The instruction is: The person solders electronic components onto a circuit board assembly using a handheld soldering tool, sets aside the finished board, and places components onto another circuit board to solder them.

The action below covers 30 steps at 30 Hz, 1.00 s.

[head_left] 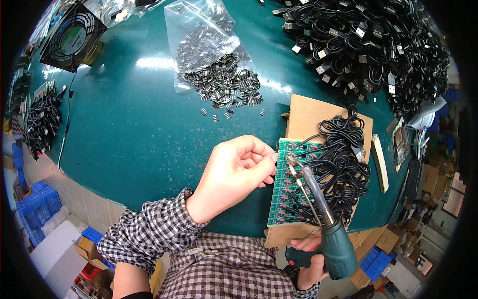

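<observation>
At the near edge of the green table (129, 129), a green circuit panel (286, 192) lies on a cardboard sheet (308, 112). The left hand (234, 174) pinches something small at the panel's upper left edge, fingers curled narrow; what it holds cannot be told. The right hand (311, 261) grips a soldering iron (318, 214), tip near the left fingertips. Many black cables (343, 159) already hang off the panel's right side, so much wiring appears done. A heap of loose cables (368, 45) and small metal parts (224, 82) waits beyond.
</observation>
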Each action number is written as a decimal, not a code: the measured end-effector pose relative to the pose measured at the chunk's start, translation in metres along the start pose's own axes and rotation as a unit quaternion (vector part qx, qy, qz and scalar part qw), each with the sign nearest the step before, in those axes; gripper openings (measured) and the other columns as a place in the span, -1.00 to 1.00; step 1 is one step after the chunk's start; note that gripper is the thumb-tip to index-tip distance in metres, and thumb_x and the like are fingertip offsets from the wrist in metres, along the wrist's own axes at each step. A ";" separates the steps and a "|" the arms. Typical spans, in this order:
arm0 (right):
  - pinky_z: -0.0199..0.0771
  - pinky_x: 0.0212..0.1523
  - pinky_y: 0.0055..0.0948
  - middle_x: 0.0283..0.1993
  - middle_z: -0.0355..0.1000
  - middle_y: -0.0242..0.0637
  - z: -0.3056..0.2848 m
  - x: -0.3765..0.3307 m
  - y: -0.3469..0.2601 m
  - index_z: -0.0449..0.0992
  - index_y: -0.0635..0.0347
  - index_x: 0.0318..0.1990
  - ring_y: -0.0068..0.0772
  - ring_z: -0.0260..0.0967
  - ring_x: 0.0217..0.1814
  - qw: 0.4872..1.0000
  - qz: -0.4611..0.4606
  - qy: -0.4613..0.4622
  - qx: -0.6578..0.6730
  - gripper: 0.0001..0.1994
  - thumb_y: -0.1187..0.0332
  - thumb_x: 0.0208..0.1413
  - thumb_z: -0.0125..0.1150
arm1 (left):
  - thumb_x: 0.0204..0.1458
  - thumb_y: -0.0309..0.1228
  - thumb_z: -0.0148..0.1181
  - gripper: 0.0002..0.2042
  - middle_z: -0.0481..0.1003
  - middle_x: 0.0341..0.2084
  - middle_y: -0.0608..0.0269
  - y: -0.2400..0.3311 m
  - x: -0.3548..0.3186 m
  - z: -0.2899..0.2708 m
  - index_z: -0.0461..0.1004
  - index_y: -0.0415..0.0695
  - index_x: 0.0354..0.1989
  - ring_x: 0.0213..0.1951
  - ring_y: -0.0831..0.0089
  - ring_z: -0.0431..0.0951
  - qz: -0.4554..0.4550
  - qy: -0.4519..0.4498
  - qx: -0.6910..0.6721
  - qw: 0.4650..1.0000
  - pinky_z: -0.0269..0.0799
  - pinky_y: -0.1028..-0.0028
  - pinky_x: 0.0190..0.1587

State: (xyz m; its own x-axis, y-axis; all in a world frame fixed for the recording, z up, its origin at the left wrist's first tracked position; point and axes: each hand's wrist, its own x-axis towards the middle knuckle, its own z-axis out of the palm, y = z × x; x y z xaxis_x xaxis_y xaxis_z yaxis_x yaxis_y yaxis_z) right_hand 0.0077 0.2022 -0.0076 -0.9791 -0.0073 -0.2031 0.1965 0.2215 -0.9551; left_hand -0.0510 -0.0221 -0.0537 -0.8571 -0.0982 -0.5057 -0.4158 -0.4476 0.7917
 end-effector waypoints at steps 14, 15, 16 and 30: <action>0.55 -0.44 -0.36 -0.46 0.25 -0.27 -0.004 0.008 -0.001 0.18 0.45 -0.04 -0.37 0.31 -0.45 0.994 -0.067 0.032 0.082 -0.37 -0.07 0.07 0.01 | -0.06 -0.56 0.15 -0.89 0.44 -0.41 0.14 0.016 -0.024 -0.030 0.42 -0.25 -0.33 -0.43 0.36 0.52 0.259 0.164 0.370 0.877 0.43 0.50 -0.40; 0.55 -0.45 -0.36 -0.46 0.25 -0.27 -0.003 0.009 -0.001 0.18 0.46 -0.04 -0.38 0.31 -0.44 0.994 -0.064 0.020 0.089 -0.38 -0.05 0.09 0.00 | -0.08 -0.57 0.14 -0.88 0.42 -0.42 0.13 0.022 -0.025 -0.039 0.42 -0.24 -0.34 -0.43 0.30 0.50 0.279 0.172 0.427 0.843 0.42 0.47 -0.38; 0.55 -0.45 -0.37 -0.46 0.25 -0.26 -0.004 0.010 -0.001 0.18 0.46 -0.04 -0.39 0.31 -0.44 0.994 -0.062 0.006 0.095 -0.39 -0.04 0.10 -0.01 | -0.11 -0.58 0.14 -0.88 0.40 -0.43 0.12 0.026 -0.024 -0.047 0.42 -0.22 -0.35 -0.43 0.24 0.47 0.286 0.178 0.481 0.810 0.40 0.43 -0.36; 0.57 -0.47 -0.35 -0.46 0.27 -0.24 -0.008 0.012 0.004 0.18 0.46 -0.04 -0.39 0.31 -0.45 0.989 -0.090 -0.020 0.111 -0.42 -0.02 0.13 -0.04 | -0.08 -0.52 0.13 -0.87 0.29 -0.46 0.10 0.024 0.011 -0.045 0.31 -0.23 -0.40 -0.38 0.16 0.40 0.340 0.159 0.613 0.695 0.35 0.32 -0.35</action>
State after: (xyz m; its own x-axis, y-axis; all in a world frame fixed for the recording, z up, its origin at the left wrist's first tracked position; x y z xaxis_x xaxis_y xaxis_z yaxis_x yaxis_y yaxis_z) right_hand -0.0033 0.2103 -0.0120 -0.9974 -0.0663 -0.0289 0.0294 -0.0070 -0.9995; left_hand -0.0566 -0.0737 -0.0557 -0.9525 -0.1957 0.2333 -0.0607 0.8729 0.4841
